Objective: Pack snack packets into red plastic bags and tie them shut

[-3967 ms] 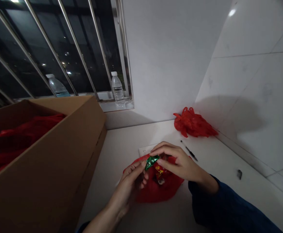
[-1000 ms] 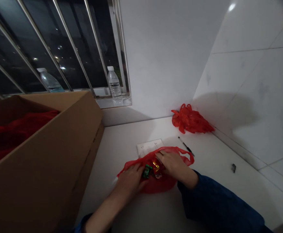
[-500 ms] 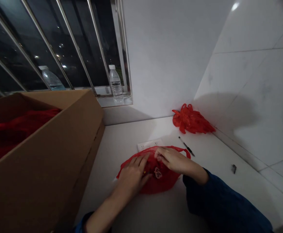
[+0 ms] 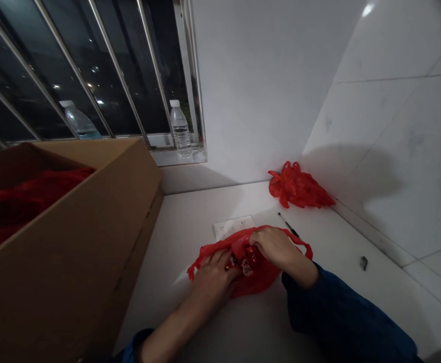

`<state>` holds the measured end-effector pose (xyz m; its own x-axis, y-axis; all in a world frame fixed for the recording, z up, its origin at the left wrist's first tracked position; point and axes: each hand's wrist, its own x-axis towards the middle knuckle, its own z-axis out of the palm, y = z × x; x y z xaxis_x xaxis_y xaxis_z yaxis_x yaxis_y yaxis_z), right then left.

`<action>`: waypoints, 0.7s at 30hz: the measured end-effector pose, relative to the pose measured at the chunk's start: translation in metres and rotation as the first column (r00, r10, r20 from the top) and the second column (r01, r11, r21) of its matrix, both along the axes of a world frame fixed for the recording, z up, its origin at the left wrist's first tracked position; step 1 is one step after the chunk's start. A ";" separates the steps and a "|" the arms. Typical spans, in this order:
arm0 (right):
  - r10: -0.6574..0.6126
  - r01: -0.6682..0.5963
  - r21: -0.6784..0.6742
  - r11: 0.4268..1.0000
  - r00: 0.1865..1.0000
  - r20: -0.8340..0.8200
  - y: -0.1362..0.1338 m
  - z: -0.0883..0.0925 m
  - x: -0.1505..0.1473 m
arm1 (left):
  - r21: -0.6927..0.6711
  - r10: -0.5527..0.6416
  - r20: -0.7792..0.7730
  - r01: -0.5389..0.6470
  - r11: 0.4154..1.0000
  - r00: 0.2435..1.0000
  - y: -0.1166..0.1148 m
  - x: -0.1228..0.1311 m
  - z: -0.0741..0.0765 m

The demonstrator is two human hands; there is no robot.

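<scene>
A thin red plastic bag lies spread on the white table in front of me. Its handle loop sticks out to the right, past my wrist. Small dark red and pale patterned items show in the bag's middle; their kind is unclear. My left hand is curled over the bag's left side, fingertips against the plastic and beside those items. My right hand is closed in a pinch on the bag's far edge at the upper right, with its fingertips partly hidden.
A cardboard box holding red material stands at the left. Behind the bag are a white card and a black pen. A red pile of plastic bags lies by the wall corner. A small dark object is at right.
The bag's far edge has been drawn open, so more of the red items inside shows. My left fingers have curled in, and my right hand has shifted slightly.
</scene>
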<state>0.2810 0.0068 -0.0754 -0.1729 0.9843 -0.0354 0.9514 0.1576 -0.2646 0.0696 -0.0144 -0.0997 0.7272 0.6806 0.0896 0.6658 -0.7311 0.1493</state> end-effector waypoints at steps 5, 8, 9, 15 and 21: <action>-0.077 0.080 -0.029 0.996 0.993 0.091 0.007 -0.023 0.008 | 0.016 0.062 0.008 -0.062 0.998 0.998 0.003 -0.002 -0.010; -0.052 0.055 -0.028 0.998 0.993 0.101 0.009 -0.032 0.011 | 0.041 0.085 -0.003 -0.085 0.996 0.996 0.006 -0.004 -0.012; -0.040 0.043 -0.024 0.999 0.994 0.098 0.009 -0.032 0.012 | 0.049 0.090 -0.012 -0.090 0.995 0.996 0.007 -0.004 -0.011; 0.116 -0.115 0.059 0.992 0.993 -0.016 0.006 -0.005 0.013 | 0.111 0.142 -0.004 -0.140 0.984 0.990 0.014 -0.008 0.003; 0.227 -0.159 0.196 0.968 0.885 -0.407 -0.002 0.014 -0.004 | -0.086 0.138 0.251 -0.120 0.989 0.958 0.011 -0.007 0.021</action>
<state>0.2773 0.0051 -0.0614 -0.3245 0.9171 0.2316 0.7005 0.3975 -0.5926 0.0622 -0.0032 -0.0787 0.5920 0.7780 0.2104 0.6866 -0.6236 0.3738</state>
